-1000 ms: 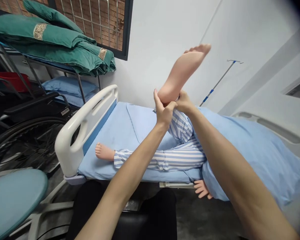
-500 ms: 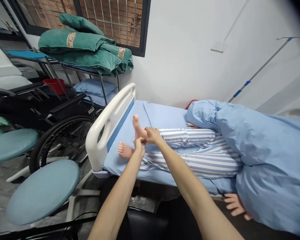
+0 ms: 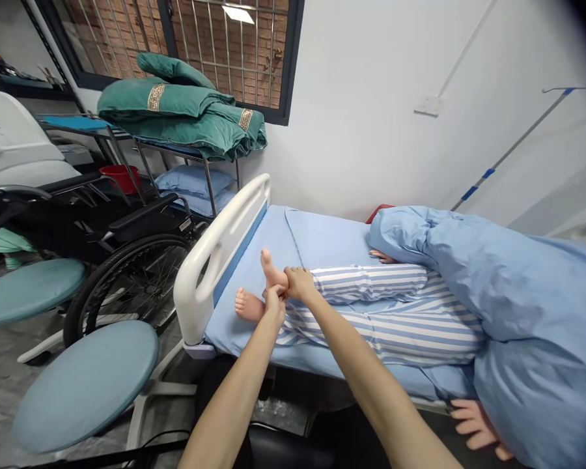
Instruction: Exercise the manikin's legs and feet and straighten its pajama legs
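A manikin in blue-and-white striped trousers lies on the bed, its raised foot pointing toes up. My right hand is wrapped round the ankle of that leg, just below the trouser hem. Close beside it, my left hand is closed on the same foot near the heel; its fingertips are partly hidden. The manikin's other foot rests on the sheet, left of my left hand. A blue quilt covers the upper body, and one manikin hand hangs over the near bed edge.
At the left end stands the white bed end board. Beyond it are a wheelchair, round blue-green stools and a rack bearing folded green quilts. An IV pole leans at the right by the wall.
The camera view has tilted, so the scene sits lower in the picture. The held foot's toes have dipped slightly. Both hands keep the same hold.
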Demonstrator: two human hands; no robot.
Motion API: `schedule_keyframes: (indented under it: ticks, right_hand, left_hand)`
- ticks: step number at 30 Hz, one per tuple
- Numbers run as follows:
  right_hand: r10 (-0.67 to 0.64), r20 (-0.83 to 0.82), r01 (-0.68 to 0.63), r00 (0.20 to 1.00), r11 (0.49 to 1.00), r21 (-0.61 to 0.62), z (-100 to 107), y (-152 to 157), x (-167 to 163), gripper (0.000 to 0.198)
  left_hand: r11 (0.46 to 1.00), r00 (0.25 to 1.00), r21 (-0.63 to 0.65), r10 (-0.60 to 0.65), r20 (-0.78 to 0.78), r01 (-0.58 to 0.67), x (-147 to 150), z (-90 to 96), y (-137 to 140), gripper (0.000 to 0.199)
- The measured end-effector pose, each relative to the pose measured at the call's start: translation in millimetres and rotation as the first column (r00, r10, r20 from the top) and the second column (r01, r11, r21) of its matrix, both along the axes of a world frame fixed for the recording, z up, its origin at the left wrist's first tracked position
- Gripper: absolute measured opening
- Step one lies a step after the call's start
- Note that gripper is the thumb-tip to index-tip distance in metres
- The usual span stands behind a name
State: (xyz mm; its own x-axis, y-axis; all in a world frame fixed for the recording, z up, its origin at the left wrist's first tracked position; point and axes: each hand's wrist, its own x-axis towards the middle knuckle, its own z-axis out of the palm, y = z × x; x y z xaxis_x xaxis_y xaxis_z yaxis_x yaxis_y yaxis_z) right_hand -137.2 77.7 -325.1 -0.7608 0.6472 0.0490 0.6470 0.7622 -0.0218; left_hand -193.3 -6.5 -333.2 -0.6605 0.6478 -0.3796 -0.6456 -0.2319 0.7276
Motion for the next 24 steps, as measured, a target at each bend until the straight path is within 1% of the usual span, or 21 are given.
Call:
schedule_keyframes:
  ticks: [2,3,5,6,7,8,9,11,12,13,15,16,18,21,24]
  right_hand:
    - [-0.006,-0.036,0.006,0.999,1.000,0.007,27,5,8,0.045]
    - [-0.015,-0.058,0.015,0.998,1.000,0.006,43,9,13,0.046]
    - [-0.025,-0.123,0.024,0.992,1.000,-0.006,78,18,28,0.050]
    - [-0.021,-0.155,0.017,0.988,0.999,-0.029,96,23,38,0.052]
    - [-0.005,-0.227,-0.003,0.974,0.999,-0.036,114,27,49,0.053]
    - [0.024,-0.319,-0.038,0.947,0.999,-0.037,131,31,61,0.055]
    - [0.062,-0.414,-0.086,0.908,0.995,-0.040,148,34,74,0.055]
    - [0.118,-0.557,-0.178,0.822,0.982,-0.055,177,40,99,0.056]
    - [0.132,-0.622,-0.207,0.772,0.977,-0.049,190,44,111,0.056]
    - [0.147,-0.652,-0.233,0.744,0.971,-0.046,202,49,123,0.054]
    - [0.168,-0.699,-0.283,0.695,0.958,-0.051,220,61,145,0.050]
    - [0.179,-0.717,-0.307,0.674,0.950,-0.052,227,68,155,0.048]
    - [0.201,-0.743,-0.345,0.638,0.938,-0.043,238,80,171,0.045]
    - [0.219,-0.746,-0.352,0.629,0.936,-0.021,246,89,181,0.045]
    - [0.181,-0.719,-0.298,0.671,0.954,-0.038,246,82,168,0.047]
  left_hand:
    - [0.995,0.999,0.102,-0.020,0.032,0.016,14,16.7,7,0.010]
    - [0.987,0.999,0.159,-0.024,0.042,0.017,20,27.9,10,0.011]
    - [0.954,0.998,0.298,-0.033,0.051,0.017,33,54.9,12,0.024]
    - [0.913,0.997,0.408,-0.051,0.056,0.024,39,70.0,12,0.031]
    - [0.860,0.996,0.508,-0.076,0.043,0.044,46,85.6,11,0.038]
    - [0.817,0.993,0.569,-0.122,0.009,0.095,53,101.5,10,0.044]
    - [0.787,0.987,0.600,-0.155,-0.032,0.142,60,117.4,10,0.049]
    - [0.742,0.963,0.615,-0.234,-0.134,0.266,73,148.1,10,0.053]
    - [0.730,0.947,0.604,-0.267,-0.179,0.320,79,162.7,11,0.052]
    - [0.725,0.929,0.582,-0.297,-0.220,0.369,85,176.5,13,0.049]
    - [0.707,0.889,0.540,-0.335,-0.313,0.457,96,200.8,16,0.046]
    - [0.686,0.866,0.533,-0.343,-0.364,0.496,101,210.8,17,0.047]
    - [0.647,0.830,0.526,-0.362,-0.424,0.551,110,225.4,20,0.051]
    - [0.621,0.814,0.530,-0.391,-0.430,0.578,116,233.8,26,0.056]
    - [0.637,0.826,0.532,-0.366,-0.428,0.558,110,229.0,34,0.053]
